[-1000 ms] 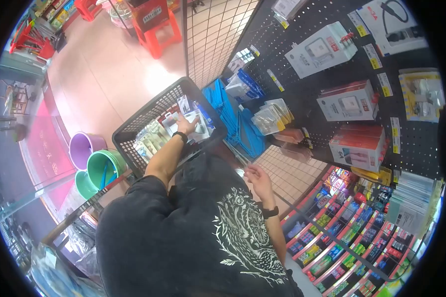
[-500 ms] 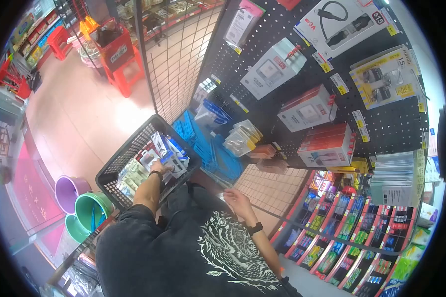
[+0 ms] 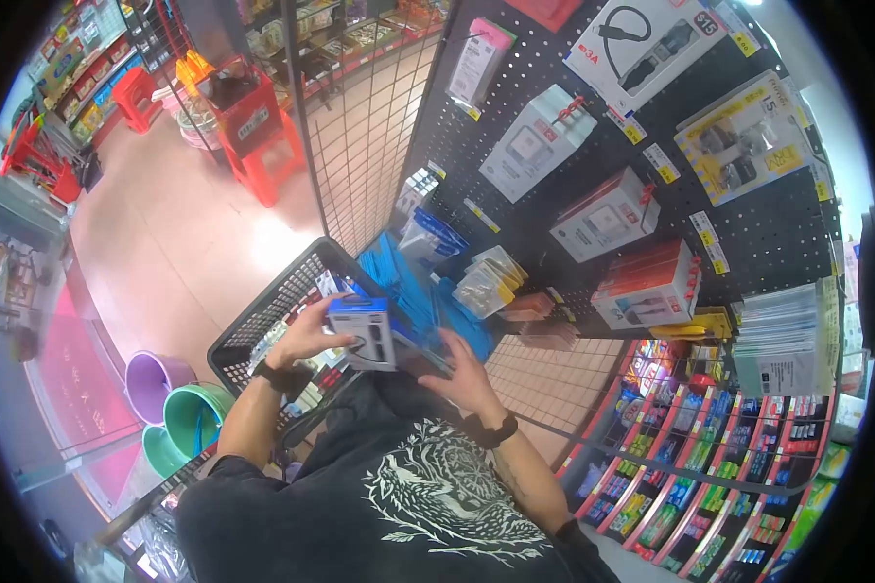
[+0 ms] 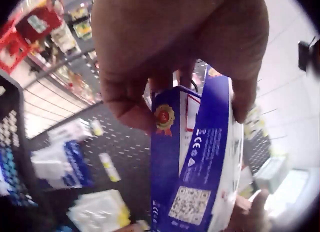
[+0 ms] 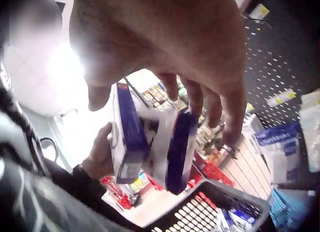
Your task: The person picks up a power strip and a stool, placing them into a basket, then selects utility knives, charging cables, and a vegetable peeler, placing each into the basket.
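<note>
Boxes (image 4: 206,157) lifted from basket (image 3: 262,314); both read "CE".

Boxes (image 3: 362,335): smooth printed card, slightly glossy
Basket (image 3: 280,303): matt plastic, perforated
Shirt (image 3: 282,496): matt cloth
Bucket (image 3: 158,379): smooth plastic
Floor (image 3: 185,243): smooth, glossy
Pegboard (image 3: 515,231): matt, perforated

The two boxes (image 4: 204,157) were deep blue on their edges and white on their faces. One of them carried a gold badge (image 4: 163,118) with an orange-red ribbon (image 4: 164,131), and the other a square code (image 4: 190,205) in black and white. The basket (image 3: 297,279) was dark grey with a lattice pattern. The shirt (image 3: 301,510) was black, with a whitish leafy print (image 3: 462,486). The pegboard (image 3: 525,230) was black with pale dots, and the hangers (image 3: 395,282) were bright blue.
</note>
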